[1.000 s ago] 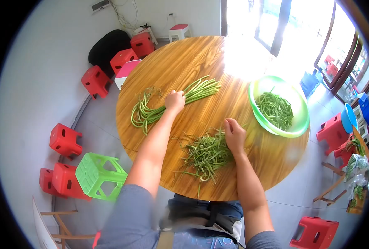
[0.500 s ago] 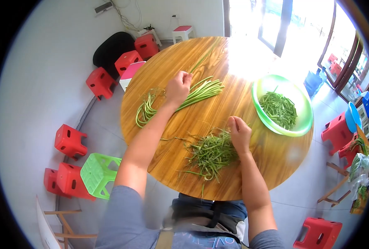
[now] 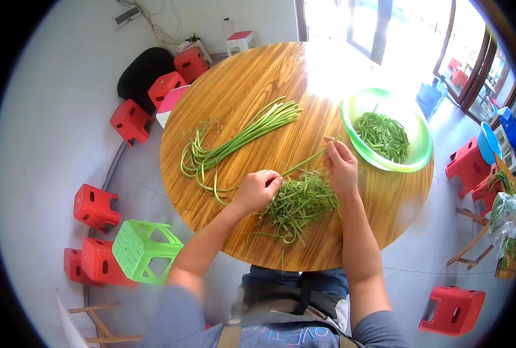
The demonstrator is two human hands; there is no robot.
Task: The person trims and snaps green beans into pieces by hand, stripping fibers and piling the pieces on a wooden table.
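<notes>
A single garlic scape (image 3: 304, 163) is stretched between my two hands above the table. My left hand (image 3: 258, 191) is closed round its lower left part, and my right hand (image 3: 341, 165) pinches the upper right end. Just beneath them lies a loose heap of thin green trimmings (image 3: 298, 209). Further left, a bundle of long garlic scapes (image 3: 249, 136) rests with its curled tips to the left. On the right stands a green-and-white plastic bowl (image 3: 419, 130) with short cut green pieces (image 3: 381, 136) in it.
The round wooden table (image 3: 235, 87) carries all of this. Red stools (image 3: 96, 206) and a green stool (image 3: 133, 250) stand on the left, with another red stool (image 3: 452, 310) at the lower right. A side table (image 3: 504, 268) with bagged greens is at the far right.
My left hand has come back from the bundle toward the heap. The garlic scape now spans both hands, and my right hand has lifted slightly. The view has shifted a little.
</notes>
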